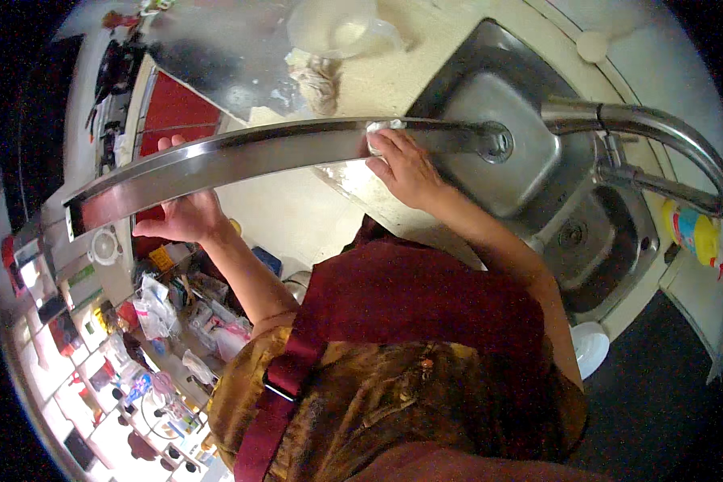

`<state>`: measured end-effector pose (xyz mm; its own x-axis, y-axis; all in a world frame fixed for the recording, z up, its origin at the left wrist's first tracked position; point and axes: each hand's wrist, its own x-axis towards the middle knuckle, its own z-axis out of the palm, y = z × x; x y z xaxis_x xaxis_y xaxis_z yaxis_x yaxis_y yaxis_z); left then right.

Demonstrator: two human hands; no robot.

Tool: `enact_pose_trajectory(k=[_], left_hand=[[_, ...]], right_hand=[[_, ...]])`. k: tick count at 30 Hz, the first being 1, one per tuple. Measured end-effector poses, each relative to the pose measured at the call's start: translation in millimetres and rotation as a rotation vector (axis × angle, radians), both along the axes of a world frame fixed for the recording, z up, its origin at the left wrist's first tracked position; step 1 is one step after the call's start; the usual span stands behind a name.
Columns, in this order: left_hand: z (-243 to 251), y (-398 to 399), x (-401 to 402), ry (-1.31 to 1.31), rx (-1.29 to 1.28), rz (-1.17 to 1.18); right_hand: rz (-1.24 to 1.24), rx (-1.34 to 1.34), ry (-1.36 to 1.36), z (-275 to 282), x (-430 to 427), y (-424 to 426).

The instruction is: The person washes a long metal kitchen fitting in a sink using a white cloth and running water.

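A long, shiny metal panel stretches from the left across the counter, its right end over the large basin of a stainless steel sink. Beneath its left part, my left hand supports it, palm up with fingers spread and some fingertips showing past the far edge. My right hand presses a small white cloth or wad against the panel near its middle. The lower part of that white piece is partly hidden by my fingers.
A crumpled cloth and a translucent plastic container rest on the counter beyond the panel. The curved metal faucet rises at the right, near a yellow bottle. A white bowl is beside the sink; cluttered plastic bags lie at lower left.
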<state>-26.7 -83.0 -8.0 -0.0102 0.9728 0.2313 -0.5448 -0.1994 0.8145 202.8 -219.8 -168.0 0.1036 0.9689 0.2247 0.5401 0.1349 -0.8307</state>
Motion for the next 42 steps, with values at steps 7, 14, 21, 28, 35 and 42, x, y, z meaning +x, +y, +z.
enact_pose_trajectory(k=[7, 14, 21, 28, 35, 42], left_hand=[[28, 27, -39, -0.255, 0.194, -0.503], [49, -5, 9, -0.210, 0.166, -0.139], [60, -12, 6, -0.184, 0.167, -0.088], [68, -24, 14, -0.166, 0.166, -0.044], [79, -38, 30, -0.142, 0.130, -0.014], [68, -22, 9, -0.206, 0.112, -0.041]], right_hand=[[0.317, 0.254, 0.008, 83, -38, 28], [0.543, 0.591, 0.062, 179, -105, 79], [0.504, 0.458, -0.016, 175, -87, 62], [0.363, 0.294, -0.040, 124, -52, 13], [0.343, 0.548, -0.148, 184, -84, 34], [0.307, 0.302, -0.172, 143, -73, 27]])
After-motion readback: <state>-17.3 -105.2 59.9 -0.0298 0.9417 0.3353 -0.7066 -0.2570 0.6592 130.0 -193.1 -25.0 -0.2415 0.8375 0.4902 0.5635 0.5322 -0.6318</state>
